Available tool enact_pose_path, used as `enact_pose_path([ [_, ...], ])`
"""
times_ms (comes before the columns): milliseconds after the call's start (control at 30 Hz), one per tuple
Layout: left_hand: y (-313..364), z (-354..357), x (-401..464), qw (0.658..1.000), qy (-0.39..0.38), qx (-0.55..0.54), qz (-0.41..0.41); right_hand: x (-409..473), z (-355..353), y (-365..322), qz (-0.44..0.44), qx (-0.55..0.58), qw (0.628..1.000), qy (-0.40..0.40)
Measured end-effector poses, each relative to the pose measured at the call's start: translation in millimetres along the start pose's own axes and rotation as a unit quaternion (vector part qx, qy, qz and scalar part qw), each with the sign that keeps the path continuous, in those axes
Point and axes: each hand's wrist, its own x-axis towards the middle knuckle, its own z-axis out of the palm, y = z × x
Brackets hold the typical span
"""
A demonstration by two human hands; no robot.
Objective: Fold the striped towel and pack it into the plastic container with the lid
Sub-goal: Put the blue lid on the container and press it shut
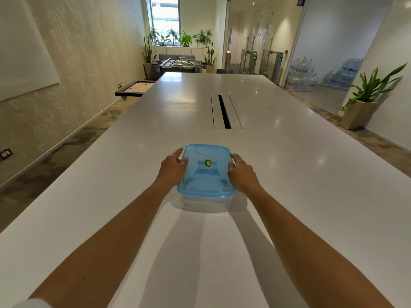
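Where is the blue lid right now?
Head view, centre: the blue lid sits on the container, between the left hand and right hand.

We see the left hand (172, 167) and right hand (242, 172) gripping opposite sides of the blue lid (206, 172), seated on the clear plastic container (204, 203) resting on the white bench (289, 174).

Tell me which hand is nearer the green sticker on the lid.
Left, narrowly. The left hand grips the lid's left edge, its fingertips close to the sticker. The right hand grips the right edge, slightly farther off.
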Motion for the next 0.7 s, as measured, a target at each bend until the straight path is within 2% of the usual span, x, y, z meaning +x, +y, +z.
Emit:
enact_pose_path([
  [133,-1.3,-1.2,9.4,1.000,-0.015,0.008,-0.005,7.8,-7.1,-2.7,0.016,0.010,1.000,-0.020],
  [233,-0.5,-3.6,21.6,1.000,-0.009,0.003,-0.022,18.5,-8.1,-5.1,0.015,0.021,1.000,0.016],
  [400,7.1,5.5,46.1,0.996,0.056,0.068,0.002,41.7,-2.4,-12.1,0.003,-0.005,0.997,0.077],
  [500,9.5,11.9,59.6,0.993,0.076,0.086,-0.033,52.3,1.5,-14.4,0.030,-0.013,0.998,0.060],
  [600,3.6,14.9,66.7,0.995,0.049,-0.018,-0.083,57.6,10.4,-9.7,0.029,-0.005,0.999,0.041],
  [700,-4.2,15.7,68.3,0.970,-0.055,-0.182,-0.153,62.7,13.9,-2.2,0.000,0.005,1.000,0.021],
])
